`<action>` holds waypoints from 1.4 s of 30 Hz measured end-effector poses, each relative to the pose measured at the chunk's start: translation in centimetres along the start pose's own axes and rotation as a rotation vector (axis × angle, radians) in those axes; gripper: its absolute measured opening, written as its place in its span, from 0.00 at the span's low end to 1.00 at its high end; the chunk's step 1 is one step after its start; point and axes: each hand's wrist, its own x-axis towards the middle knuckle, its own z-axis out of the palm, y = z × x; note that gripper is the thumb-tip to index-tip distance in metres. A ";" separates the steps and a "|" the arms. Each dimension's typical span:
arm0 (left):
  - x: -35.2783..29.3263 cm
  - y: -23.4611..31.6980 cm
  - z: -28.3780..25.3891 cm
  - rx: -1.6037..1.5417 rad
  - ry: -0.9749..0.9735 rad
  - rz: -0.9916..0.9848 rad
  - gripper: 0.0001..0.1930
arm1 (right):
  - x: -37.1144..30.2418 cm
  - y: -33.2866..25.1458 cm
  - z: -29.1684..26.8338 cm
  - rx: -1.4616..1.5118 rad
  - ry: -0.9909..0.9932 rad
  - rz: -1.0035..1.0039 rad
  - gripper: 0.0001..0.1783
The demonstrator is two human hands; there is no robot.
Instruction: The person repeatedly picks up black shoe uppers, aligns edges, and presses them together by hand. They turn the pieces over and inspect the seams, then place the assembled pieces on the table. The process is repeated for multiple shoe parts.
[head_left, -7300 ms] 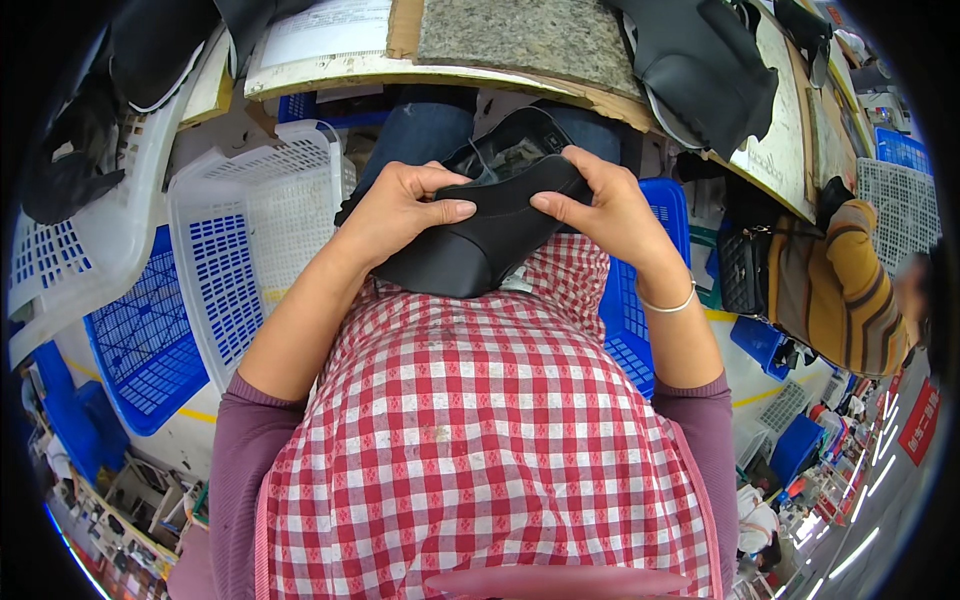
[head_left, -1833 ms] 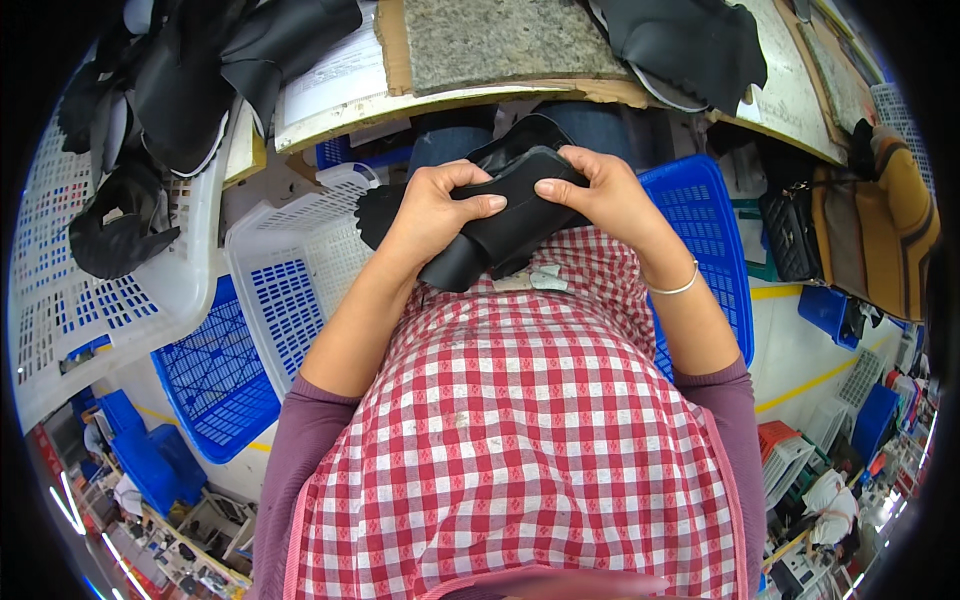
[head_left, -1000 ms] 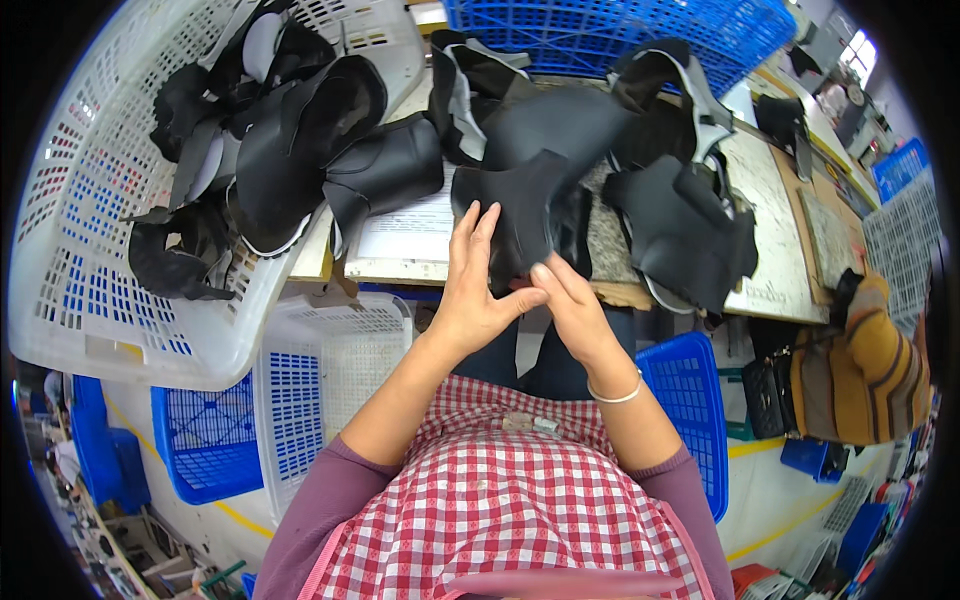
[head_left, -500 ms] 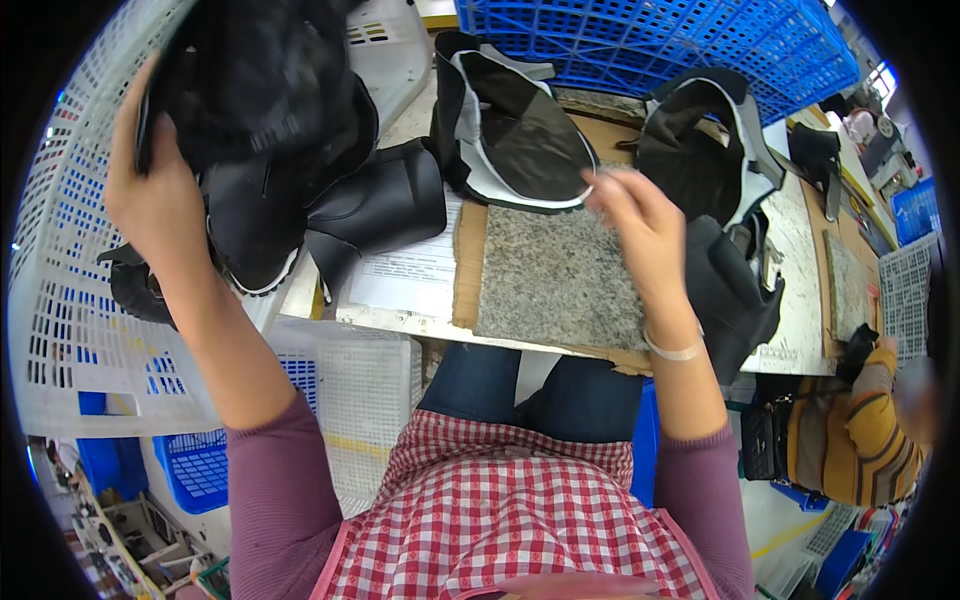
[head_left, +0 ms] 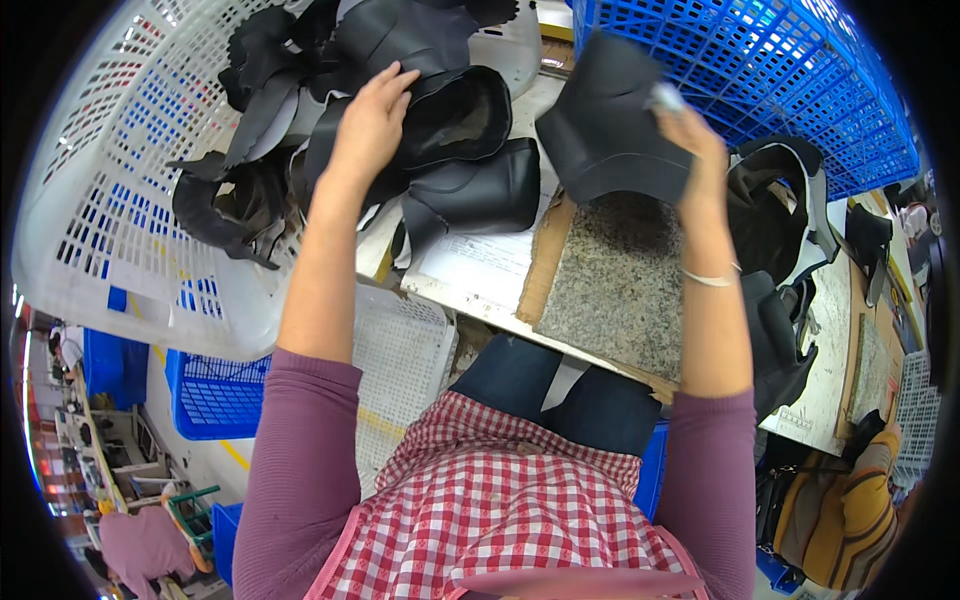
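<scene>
My right hand, a little smeared by motion, grips the edge of a black leather boot upper and lifts it over the stone slab. Something whitish, too blurred to name, shows at its fingertips. At the edge of the white basket, my left hand reaches over a pile of black uppers, its fingers stretched out. Beside that hand lies an upper with a wide opening. Another smooth black upper lies near the printed sheet.
A blue crate stands at the back of the bench. Right of the slab are a light-lined upper and a black one. A white crate stands below the bench edge. Another person in a striped top is at the right.
The upper that stood behind the slab is now raised in my right hand. My left hand has let go of a large black piece and moved right. The view has shifted left.
</scene>
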 end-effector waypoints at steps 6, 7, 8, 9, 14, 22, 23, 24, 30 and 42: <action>-7.0 13.3 -0.3 -0.198 0.337 0.185 0.35 | -5.9 -7.1 -9.8 0.809 -0.202 0.199 0.17; -7.0 15.1 0.0 -0.336 0.308 0.320 0.41 | -6.6 -6.4 -9.7 0.802 -0.218 0.260 0.17; -6.7 16.5 0.5 -0.445 0.308 0.444 0.45 | -7.3 -5.3 -9.3 0.797 -0.233 0.321 0.18; -6.4 17.3 0.5 -0.443 0.259 0.480 0.45 | -7.9 -4.2 -8.9 0.790 -0.245 0.370 0.18; -5.6 17.6 0.8 -0.401 -0.324 0.492 0.38 | -10.1 -0.7 -7.0 0.785 -0.260 0.511 0.18; -4.6 19.0 -0.1 0.039 -0.266 0.855 0.36 | -11.0 0.4 -7.7 0.750 -0.294 0.604 0.19; -3.9 19.1 -0.2 0.012 -0.246 0.860 0.38 | -10.9 1.1 -7.7 0.745 -0.310 0.619 0.19; -3.4 19.1 -0.4 0.034 -0.206 0.896 0.35 | -10.8 1.8 -7.9 0.733 -0.329 0.636 0.19; -3.3 17.8 -0.5 -0.194 -0.330 0.761 0.27 | -8.0 3.7 -10.9 0.545 -0.536 0.779 0.20; -11.1 18.9 1.8 -0.271 -0.040 0.477 0.13 | -16.3 -8.0 -4.4 -0.714 -0.188 -0.674 0.13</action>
